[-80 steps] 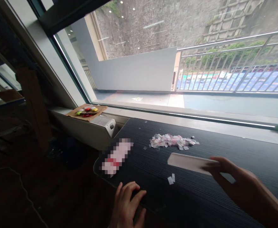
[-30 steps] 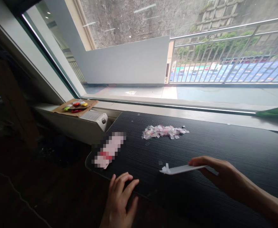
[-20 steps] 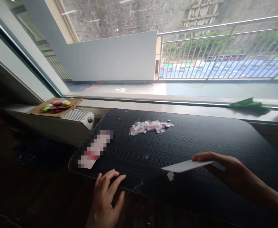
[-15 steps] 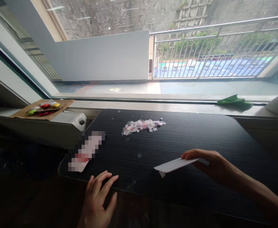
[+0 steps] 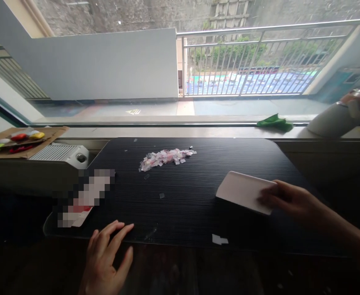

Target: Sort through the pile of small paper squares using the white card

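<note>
My right hand grips a white, card-like rectangle by its right end, tilted above the right part of the black table. Below it, near the front edge, lie a couple of small white paper pieces. My left hand rests at the table's front edge on the left, fingers spread and holding nothing. Just beyond it lies a pale, pixelated strip with a red patch. A heap of small whitish and pinkish scraps sits toward the back of the table, with a few loose clear bits around it.
At the left, a brown paper sheet with colourful items lies beside a white radiator. A green cloth is on the windowsill. Behind stands a large window with a railing outside. At the right edge is a whitish rounded object.
My right hand has turned the white card so its broad face shows, and small paper pieces now lie on the table below it. The view has shifted right; my left hand stays at the edge.
</note>
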Demonstrator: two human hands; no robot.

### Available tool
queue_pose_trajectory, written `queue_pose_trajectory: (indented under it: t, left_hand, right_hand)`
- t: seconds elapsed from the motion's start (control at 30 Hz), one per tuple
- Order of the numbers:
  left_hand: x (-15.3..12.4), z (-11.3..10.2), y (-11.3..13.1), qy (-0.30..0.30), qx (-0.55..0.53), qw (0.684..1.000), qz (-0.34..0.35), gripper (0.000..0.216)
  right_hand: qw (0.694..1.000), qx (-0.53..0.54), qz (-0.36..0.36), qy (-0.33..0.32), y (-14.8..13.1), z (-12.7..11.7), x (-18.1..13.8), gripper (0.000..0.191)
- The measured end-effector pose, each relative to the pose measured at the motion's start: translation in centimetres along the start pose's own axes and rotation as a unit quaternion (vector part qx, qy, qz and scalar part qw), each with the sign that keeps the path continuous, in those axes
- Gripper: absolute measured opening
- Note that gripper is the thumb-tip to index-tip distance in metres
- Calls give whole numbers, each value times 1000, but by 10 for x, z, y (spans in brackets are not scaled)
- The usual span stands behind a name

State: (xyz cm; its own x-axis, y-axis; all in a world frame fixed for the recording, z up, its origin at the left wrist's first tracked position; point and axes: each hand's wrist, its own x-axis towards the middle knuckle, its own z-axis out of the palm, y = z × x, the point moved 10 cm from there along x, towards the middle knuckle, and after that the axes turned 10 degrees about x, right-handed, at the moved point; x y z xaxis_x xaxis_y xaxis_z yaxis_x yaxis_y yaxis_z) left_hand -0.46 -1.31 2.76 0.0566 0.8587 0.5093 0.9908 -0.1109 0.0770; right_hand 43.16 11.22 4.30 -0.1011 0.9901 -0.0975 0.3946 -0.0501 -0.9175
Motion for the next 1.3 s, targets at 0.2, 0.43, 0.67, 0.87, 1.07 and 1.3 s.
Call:
queue_pose_trajectory:
  t: [0.2, 0.43, 0.67, 0.87, 1.07, 1.3]
  left_hand:
    - [-1, 2, -2, -8, -6, 1000, -13, 33]
    - [-2, 3, -4, -11, -1, 1000, 18, 36]
    - [1, -1, 1, -14, -7, 1000, 1, 32]
    - [0, 1, 0, -8, -4, 1000, 14, 32]
    - [-3, 4, -4, -9, 7, 1000, 19, 34]
    - [-1, 0, 2, -10, 28, 999, 36, 35]
  right_hand:
    - [999, -11, 22, -45, 7, 18, -5, 27]
    - [995, -15, 43, -90, 7, 40, -22, 21]
    - [990, 1, 59, -126, 11, 50, -29, 25]
    - [987, 24, 72, -140, 11, 53, -34, 29]
    - [980, 10, 102, -169, 8, 50, -45, 32]
    - [993, -66, 43, -83, -27, 29, -51, 32]
